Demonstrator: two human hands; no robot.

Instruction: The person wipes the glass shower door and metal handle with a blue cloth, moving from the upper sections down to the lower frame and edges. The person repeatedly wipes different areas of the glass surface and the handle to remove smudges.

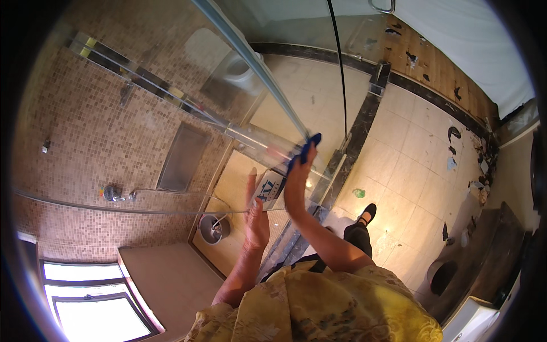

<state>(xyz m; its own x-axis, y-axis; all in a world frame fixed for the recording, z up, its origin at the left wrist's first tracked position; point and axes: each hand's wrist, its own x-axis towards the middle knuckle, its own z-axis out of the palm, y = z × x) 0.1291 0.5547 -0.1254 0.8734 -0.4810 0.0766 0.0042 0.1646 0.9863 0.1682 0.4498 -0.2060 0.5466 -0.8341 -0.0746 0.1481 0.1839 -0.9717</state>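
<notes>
My right hand (299,175) holds a folded blue cloth (304,153) flat against clear glass, near the lower end of an upright glass edge (273,89). To the left, my left hand (257,228) is at the edge of a glass shower panel (171,211). Its thumb lies on the near side, and paler fingers show through the glass. Between the hands, beyond the glass, is a white box (266,188) with blue writing, partly hidden by my right hand.
A grey bucket (205,237) with a hose stands on the shower floor. Dark stone curbs (359,128) border the tiles. A green scrap (359,193) lies near my shoe (368,210); debris (483,171) lines the right wall. A toilet (239,70) appears behind glass.
</notes>
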